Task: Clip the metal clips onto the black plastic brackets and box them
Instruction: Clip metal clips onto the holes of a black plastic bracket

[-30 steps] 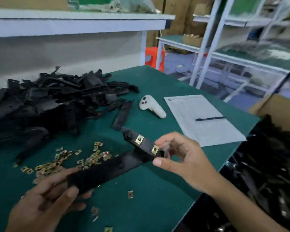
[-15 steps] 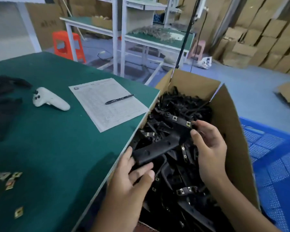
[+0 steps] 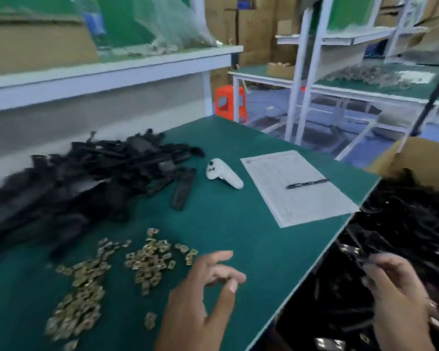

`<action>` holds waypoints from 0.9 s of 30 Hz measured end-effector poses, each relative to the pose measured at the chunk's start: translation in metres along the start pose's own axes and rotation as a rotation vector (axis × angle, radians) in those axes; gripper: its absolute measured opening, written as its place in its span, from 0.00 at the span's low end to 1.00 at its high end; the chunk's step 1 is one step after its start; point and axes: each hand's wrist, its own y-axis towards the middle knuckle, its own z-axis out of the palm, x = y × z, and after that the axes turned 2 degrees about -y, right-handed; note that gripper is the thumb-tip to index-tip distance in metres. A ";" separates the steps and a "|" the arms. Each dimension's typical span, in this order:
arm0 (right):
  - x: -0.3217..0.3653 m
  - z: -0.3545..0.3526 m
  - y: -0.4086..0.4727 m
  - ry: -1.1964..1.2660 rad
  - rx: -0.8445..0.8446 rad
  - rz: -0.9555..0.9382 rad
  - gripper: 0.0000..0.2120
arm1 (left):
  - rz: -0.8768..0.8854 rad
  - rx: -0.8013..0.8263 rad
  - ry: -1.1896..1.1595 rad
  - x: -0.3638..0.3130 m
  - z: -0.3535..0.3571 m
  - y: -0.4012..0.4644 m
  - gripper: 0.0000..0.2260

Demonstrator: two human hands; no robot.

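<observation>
- A heap of black plastic brackets (image 3: 81, 178) lies at the far left of the green surface (image 3: 238, 234), one bracket (image 3: 183, 189) lying apart at its right edge.
- Brass-coloured metal clips (image 3: 91, 282) are scattered near left.
- The left hand (image 3: 200, 297) hovers above the surface just right of the clips, fingers (image 3: 219, 257) loosely spread and holding nothing.
- A white controller (image 3: 223, 173) and a printed sheet (image 3: 295, 186) with a pen (image 3: 306, 184) lie farther off.
- The right hand (image 3: 393, 290) is over the cardboard box (image 3: 421, 158) of clipped brackets (image 3: 403, 224) at the right; blur hides whether its fingers grip one.
</observation>
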 end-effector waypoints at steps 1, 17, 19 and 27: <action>0.003 0.023 -0.008 0.016 0.075 -0.020 0.27 | -0.029 -0.108 -0.002 0.007 -0.019 -0.001 0.10; 0.023 0.348 -0.110 -0.433 1.388 -0.559 0.14 | -0.207 -1.111 0.078 0.118 -0.160 -0.019 0.12; 0.010 0.373 -0.107 -0.556 1.487 -0.513 0.14 | -0.213 -1.146 0.029 0.127 -0.163 -0.018 0.09; -0.021 0.393 -0.100 -0.554 1.499 -0.540 0.20 | -0.235 -1.176 -0.025 0.141 -0.163 -0.013 0.08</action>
